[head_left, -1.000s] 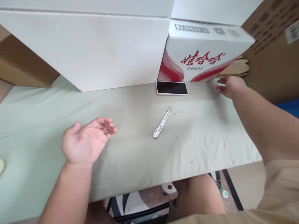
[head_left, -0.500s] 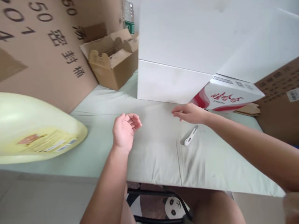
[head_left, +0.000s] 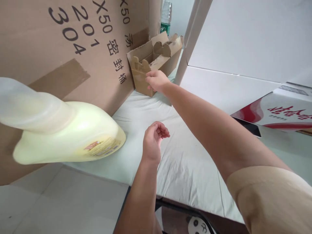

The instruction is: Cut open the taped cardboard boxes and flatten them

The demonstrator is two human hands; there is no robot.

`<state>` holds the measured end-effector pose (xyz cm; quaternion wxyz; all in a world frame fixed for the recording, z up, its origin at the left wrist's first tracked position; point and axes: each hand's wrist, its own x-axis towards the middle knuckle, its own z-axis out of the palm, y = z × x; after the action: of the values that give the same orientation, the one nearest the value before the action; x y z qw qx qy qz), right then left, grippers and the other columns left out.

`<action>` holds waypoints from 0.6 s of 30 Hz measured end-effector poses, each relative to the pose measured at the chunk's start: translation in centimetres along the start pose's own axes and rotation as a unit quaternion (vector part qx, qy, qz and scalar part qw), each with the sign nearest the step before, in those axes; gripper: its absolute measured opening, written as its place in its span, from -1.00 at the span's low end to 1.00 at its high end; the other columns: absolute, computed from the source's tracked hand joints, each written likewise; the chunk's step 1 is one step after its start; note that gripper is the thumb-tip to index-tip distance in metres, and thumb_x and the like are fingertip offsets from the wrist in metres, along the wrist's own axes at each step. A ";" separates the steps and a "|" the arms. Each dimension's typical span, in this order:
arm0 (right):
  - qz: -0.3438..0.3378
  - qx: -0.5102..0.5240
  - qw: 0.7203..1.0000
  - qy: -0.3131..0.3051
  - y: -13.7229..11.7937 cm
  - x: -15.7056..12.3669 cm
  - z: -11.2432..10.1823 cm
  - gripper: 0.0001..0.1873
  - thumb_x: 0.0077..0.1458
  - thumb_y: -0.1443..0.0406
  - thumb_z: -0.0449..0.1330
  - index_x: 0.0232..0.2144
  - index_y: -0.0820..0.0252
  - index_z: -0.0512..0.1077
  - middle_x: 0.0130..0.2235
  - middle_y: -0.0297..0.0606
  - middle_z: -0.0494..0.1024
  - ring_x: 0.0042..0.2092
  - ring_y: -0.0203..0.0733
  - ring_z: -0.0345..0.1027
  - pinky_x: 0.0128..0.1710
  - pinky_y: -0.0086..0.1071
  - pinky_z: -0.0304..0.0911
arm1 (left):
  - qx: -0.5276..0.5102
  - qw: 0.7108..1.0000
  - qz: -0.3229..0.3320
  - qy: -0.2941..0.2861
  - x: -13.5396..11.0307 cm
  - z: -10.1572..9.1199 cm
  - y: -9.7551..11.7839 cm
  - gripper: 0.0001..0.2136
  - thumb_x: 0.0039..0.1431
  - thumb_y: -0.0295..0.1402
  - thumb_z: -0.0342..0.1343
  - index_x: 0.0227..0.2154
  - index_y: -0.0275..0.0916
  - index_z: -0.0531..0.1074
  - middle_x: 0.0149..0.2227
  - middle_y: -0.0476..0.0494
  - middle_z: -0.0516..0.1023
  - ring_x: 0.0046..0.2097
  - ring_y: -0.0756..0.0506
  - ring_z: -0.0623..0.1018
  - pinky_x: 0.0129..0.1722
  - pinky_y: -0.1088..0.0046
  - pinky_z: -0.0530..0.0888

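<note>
My right hand reaches across to the brown cardboard carton at the back. Its loosely bent fingers are in front of the carton's near side, with nothing visible in them. Whether they touch the cardboard I cannot tell. The carton has cut-out handle flaps and its top is open. My left hand is over the pale green cloth, palm turned to the right, fingers curved and apart from the thumb, holding nothing.
A large yellow jug stands at left before a big printed cardboard box. White boxes rise at right, beside a red-and-white box and a dark flat object. A plastic bottle is behind the carton.
My view has turned left. My right hand has moved from beside the white boxes to the cardboard carton. The white utility knife seen earlier no longer shows. My left hand keeps its curved pose.
</note>
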<state>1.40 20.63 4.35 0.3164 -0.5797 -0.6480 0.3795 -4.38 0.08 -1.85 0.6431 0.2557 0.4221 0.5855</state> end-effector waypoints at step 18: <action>-0.160 0.040 0.967 0.197 13.5 -34.9 -11.8 -0.75 0.11 0.35 0.36 -0.20 -0.03 0.42 -0.27 -0.29 0.54 -0.29 -0.19 0.46 -0.40 -0.37 0.40 | 0.004 0.960 0.277 0.041 0.3 1.2 -1.5 -0.68 0.23 -0.01 0.06 -0.11 -0.08 0.43 0.01 -0.18 0.53 0.17 -0.26 0.50 0.19 0.19 0.40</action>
<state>22.78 -11.94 -0.16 0.5172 -0.5187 -0.6413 0.2284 -2.62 0.33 -2.54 0.4367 0.3412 0.3628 0.7492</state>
